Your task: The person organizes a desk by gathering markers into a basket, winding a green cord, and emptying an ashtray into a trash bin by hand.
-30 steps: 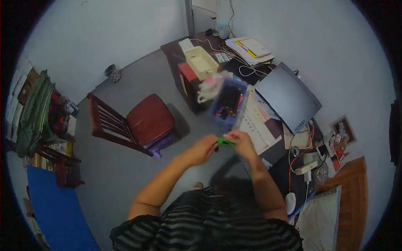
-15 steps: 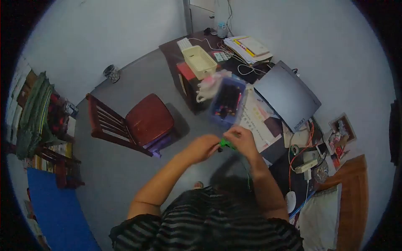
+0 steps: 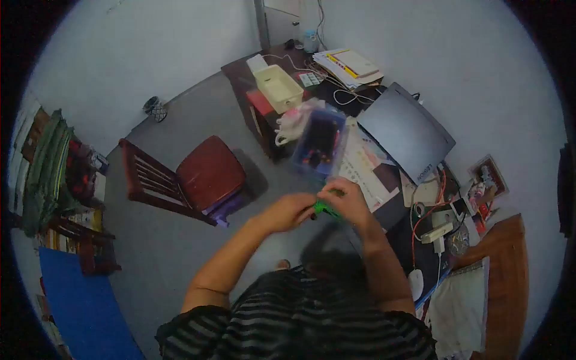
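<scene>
My left hand (image 3: 291,211) and my right hand (image 3: 347,203) meet in front of my body, fingers closed in a pinch. Between them is a small bright green thing (image 3: 324,208), partly covered by the fingers, so its kind is unclear. Something small and dark shows by my left fingertips. Just beyond the hands, at the desk's edge, stands a translucent blue plastic box (image 3: 302,165) holding dark, pen-like items with coloured ends. White and pink cloth or plastic (image 3: 294,123) lies beside the box.
A laptop (image 3: 407,135), printed sheets (image 3: 369,174), a cream basket (image 3: 279,88), stacked papers (image 3: 348,66) and a white mouse (image 3: 416,284) are on the desk (image 3: 396,222). Left of me stands a dark red wooden chair (image 3: 211,168). Cables run along the desk's right side.
The view has shifted slightly. Both hands stay together at the green thing, which shows a little more below the right fingers. A thin green strand hanging under it earlier is now hard to see.
</scene>
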`<state>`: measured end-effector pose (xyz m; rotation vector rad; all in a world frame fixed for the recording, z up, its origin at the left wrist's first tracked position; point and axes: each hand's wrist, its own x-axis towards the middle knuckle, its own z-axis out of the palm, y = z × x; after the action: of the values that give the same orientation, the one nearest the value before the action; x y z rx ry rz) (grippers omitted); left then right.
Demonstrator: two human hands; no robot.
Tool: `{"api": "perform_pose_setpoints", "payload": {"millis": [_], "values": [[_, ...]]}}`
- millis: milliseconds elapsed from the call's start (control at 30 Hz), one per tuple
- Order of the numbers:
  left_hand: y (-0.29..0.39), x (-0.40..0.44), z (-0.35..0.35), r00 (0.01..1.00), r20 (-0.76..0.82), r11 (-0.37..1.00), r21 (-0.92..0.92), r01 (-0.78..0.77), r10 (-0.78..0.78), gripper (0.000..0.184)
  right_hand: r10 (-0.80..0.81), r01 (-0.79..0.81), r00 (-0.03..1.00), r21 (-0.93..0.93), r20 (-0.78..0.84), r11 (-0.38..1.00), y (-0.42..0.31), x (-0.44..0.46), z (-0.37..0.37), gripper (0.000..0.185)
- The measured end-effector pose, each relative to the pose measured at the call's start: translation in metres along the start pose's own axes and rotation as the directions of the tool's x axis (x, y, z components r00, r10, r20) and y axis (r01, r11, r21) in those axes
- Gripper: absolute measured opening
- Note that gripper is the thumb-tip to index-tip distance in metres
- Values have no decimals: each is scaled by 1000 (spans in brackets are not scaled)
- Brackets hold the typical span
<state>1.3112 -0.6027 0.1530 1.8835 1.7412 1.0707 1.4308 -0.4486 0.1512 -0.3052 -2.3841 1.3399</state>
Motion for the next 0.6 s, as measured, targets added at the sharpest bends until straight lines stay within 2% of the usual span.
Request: {"api": "perform_pose_setpoints", "payload": {"millis": [33, 133, 233, 267, 300, 367, 500, 600], "values": [[4, 1, 0, 1000, -19, 1000, -21, 15, -15, 13, 47, -42, 998, 101, -41, 994, 7, -1, 1, 17], [5, 2, 5, 991, -74, 990, -95, 100, -107, 10, -13, 19, 999, 199, -32, 980, 31, -8, 13, 17], [-6, 6, 17, 942, -106, 933, -211, 292, -319, 10, 188, -182, 978, -66, 94, 981, 28, -19, 17, 17], [-5, 8, 17, 904, -103, 888, -261, 378, -415, 10, 74, -71, 994, -40, 81, 997, 20, -24, 16, 17], [-5, 9, 17, 857, -95, 833, -309, 459, -507, 11, 28, -14, 995, -148, 94, 989, 17, -27, 16, 17], [1, 11, 18, 860, -162, 863, -254, 437, -484, 11, -60, 103, 989, -352, 132, 930, 13, -31, 15, 17], [-2, 12, 23, 852, -175, 870, -97, 483, -493, 12, 0, 141, 972, -582, 236, 801, -18, -30, -1, 16], [3, 14, 17, 878, -126, 886, -16, 463, -461, 14, -123, 204, 974, -498, 190, 843, -23, -26, -11, 16]]}}
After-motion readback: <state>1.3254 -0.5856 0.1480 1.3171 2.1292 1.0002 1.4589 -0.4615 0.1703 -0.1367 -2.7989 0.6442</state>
